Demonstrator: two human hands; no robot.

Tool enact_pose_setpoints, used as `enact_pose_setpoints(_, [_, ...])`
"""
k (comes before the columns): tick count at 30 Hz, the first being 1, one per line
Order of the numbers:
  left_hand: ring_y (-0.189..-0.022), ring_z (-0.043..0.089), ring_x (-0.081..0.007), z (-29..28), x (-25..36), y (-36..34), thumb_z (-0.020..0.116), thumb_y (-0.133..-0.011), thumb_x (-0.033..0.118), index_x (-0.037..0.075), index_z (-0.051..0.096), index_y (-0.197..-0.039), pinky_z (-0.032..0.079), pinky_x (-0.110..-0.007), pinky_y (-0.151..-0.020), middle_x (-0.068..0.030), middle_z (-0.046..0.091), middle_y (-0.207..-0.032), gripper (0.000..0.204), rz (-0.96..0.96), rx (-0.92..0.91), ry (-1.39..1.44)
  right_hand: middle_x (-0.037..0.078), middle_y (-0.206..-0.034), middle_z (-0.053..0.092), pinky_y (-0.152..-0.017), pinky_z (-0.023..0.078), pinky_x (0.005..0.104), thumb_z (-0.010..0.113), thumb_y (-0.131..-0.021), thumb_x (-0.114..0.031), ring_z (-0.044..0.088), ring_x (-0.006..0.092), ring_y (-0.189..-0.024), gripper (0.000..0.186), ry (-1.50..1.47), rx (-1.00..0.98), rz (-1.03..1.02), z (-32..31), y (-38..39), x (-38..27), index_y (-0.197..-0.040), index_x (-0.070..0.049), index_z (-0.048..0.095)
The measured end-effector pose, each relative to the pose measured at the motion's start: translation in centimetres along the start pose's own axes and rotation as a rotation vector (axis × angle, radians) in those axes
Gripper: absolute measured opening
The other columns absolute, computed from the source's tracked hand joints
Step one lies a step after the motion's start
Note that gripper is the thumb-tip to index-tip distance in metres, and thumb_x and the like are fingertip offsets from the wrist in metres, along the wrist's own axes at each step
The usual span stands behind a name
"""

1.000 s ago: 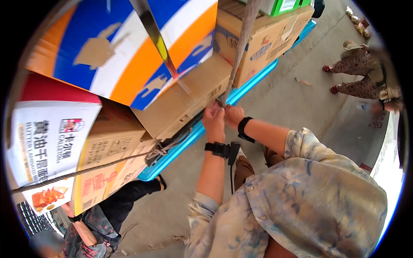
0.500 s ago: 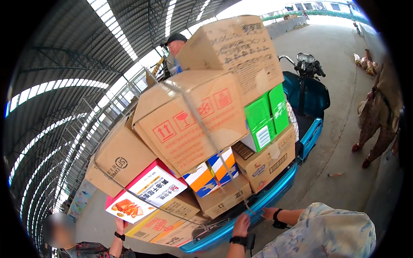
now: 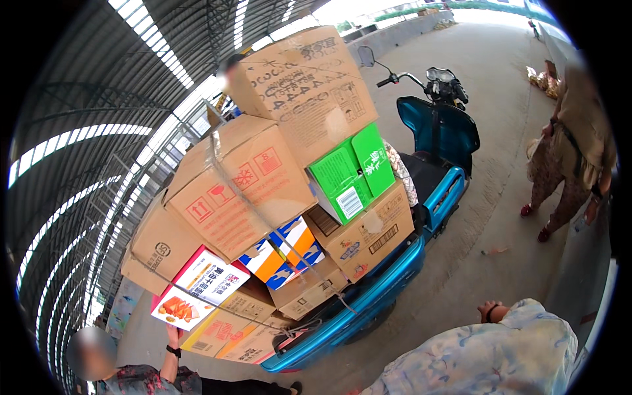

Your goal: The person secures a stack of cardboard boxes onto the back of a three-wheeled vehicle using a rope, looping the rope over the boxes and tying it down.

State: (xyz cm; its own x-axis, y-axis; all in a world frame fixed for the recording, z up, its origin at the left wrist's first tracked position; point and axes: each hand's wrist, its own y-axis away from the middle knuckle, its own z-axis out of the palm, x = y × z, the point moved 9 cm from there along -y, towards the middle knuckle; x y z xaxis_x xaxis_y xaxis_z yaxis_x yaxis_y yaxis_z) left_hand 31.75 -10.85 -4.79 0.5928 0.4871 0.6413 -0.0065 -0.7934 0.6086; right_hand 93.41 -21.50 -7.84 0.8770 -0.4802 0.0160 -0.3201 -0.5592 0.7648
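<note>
My right hand, with a dark band at the wrist, hangs just beyond my pale floral sleeve. It is apart from the load, and its small, partly hidden fingers do not show clearly. My left hand is out of view. To the left stands a blue three-wheeled cargo vehicle stacked with cardboard boxes. A grey rope runs down over a big box with red symbols to the blue side rail. A second cord crosses a white-and-pink box. A green box sits under the tall top carton.
At lower left a person in a dark patterned shirt touches the load's edge with one hand. Another person stands at the right by a wall. Someone's head shows behind the boxes. Handlebars and a seat are at the vehicle's front.
My hands have come away from the rope at the blue rail. My left hand has left the view, and my right has moved right. The loaded vehicle now appears farther left.
</note>
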Motion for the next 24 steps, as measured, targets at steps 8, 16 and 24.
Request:
enact_pose_setpoints(8, [-0.104, 0.054, -0.0301, -0.7, -1.0, 3.4, 0.040, -0.091, 0.024, 0.010, 0.050, -0.117, 0.042, -0.042, -0.089, -0.0116, 0.057, -0.112, 0.031, 0.222, 0.049, -0.631, 0.014, -0.118, 0.055, -0.083, 0.045, 0.0438, 0.063, -0.068, -0.033, 0.054, 0.0318, -0.105, 0.042, 0.024, -0.154, -0.170, 3.7, -4.0, -4.9, -0.106, -0.015, 0.064])
enact_pose_setpoints(16, [-0.109, 0.048, -0.0329, -6.0, -3.5, 5.6, 0.039, -0.089, 0.040, 0.011, 0.047, -0.120, 0.041, -0.044, -0.090, -0.0150, 0.049, -0.122, 0.043, 0.093, 0.079, -0.205, 0.014, -0.119, 0.055, -0.085, 0.044, 0.0433, 0.063, -0.069, -0.033, 0.053, 0.0317, -0.108, 0.043, 0.042, 0.072, -0.399, -2.8, -1.9, -22.4, -0.108, -0.016, 0.062])
enact_pose_setpoints(24, [-0.108, 0.051, -0.0339, -12.0, -19.7, 14.1, 0.056, -0.081, 0.024, 0.010, 0.040, -0.128, 0.044, -0.045, -0.087, -0.0152, 0.053, -0.117, 0.051, -0.079, 0.042, -0.569, 0.015, -0.119, 0.054, -0.088, 0.042, 0.0429, 0.062, -0.070, -0.033, 0.051, 0.0316, -0.110, 0.044, 0.117, 0.082, -0.573, -0.9, 4.3, -39.0, -0.110, -0.016, 0.060])
